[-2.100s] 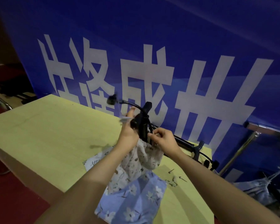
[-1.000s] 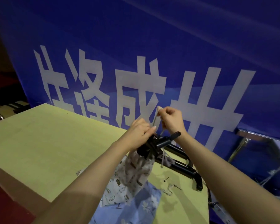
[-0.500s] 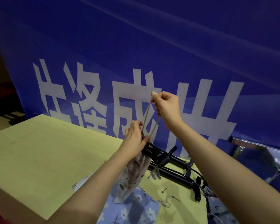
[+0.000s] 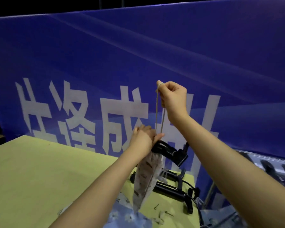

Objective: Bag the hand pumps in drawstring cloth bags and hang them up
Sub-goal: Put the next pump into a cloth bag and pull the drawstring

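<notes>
Your right hand (image 4: 174,97) is up high, and it pinches the thin pale drawstring cord (image 4: 160,116) that runs straight down to your left hand (image 4: 144,139). Your left hand is curled tight round the neck of the white cloth bag with small dark prints (image 4: 146,176). The bag hangs below that hand, above the yellow-green table (image 4: 39,170). The black plastic hand pump (image 4: 173,153) is in the bag, and its top end sticks out just right of your left hand. Two more black hand pumps (image 4: 176,190) lie on the table lower down, beside the bag. A blue cloth with white flowers (image 4: 125,216) lies on the table under the bag's tip.
</notes>
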`<move>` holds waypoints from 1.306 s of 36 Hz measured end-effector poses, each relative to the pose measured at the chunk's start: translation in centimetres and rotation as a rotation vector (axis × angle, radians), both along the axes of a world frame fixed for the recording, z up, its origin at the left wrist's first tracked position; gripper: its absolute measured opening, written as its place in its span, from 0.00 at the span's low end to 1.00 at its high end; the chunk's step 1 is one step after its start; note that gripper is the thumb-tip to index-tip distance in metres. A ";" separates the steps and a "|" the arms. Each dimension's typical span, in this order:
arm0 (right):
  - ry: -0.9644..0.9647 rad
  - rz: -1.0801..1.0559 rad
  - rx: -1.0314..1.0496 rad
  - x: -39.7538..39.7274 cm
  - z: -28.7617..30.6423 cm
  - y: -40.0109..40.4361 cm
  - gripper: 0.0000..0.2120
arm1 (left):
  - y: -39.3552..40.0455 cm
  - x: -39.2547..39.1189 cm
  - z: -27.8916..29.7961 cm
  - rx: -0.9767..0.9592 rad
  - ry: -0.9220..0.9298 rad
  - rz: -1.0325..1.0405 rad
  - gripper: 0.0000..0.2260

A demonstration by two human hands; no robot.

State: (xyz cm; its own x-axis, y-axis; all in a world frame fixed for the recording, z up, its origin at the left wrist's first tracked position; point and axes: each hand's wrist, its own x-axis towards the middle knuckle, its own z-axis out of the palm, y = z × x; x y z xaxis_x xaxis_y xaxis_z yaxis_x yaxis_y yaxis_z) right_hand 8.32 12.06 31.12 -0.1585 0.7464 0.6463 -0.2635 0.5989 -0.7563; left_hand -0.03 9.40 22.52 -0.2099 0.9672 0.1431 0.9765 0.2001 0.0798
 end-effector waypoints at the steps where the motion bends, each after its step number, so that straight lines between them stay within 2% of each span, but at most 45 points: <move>1: 0.007 -0.019 -0.001 0.9 0.1 0.1 0.16 | 0.5 1.0 0.5 -0.030 0.010 -0.012 0.25; 4: 0.044 -0.066 -0.018 3.7 0.3 0.7 0.17 | 1.6 3.8 1.1 -0.022 -0.003 -0.062 0.25; 12: 0.057 -0.187 -0.042 11.0 -0.3 2.1 0.16 | 3.1 10.5 0.3 0.045 -0.200 -0.298 0.14; 20: 0.032 -0.325 0.012 19.1 -3.0 3.4 0.16 | 5.0 18.5 -2.4 0.006 -0.294 -0.450 0.15; 28: -0.034 -0.401 -0.061 27.9 -6.5 5.4 0.17 | 6.9 26.8 -6.6 -0.165 -0.221 -0.539 0.17; 37: -0.118 -0.464 -0.162 36.7 -11.5 6.2 0.17 | 7.8 35.9 -11.4 -0.409 -0.292 -0.598 0.19; 47: -0.272 -0.532 -0.306 46.3 -16.6 6.3 0.18 | 7.7 45.2 -15.8 -0.561 -0.428 -0.590 0.20</move>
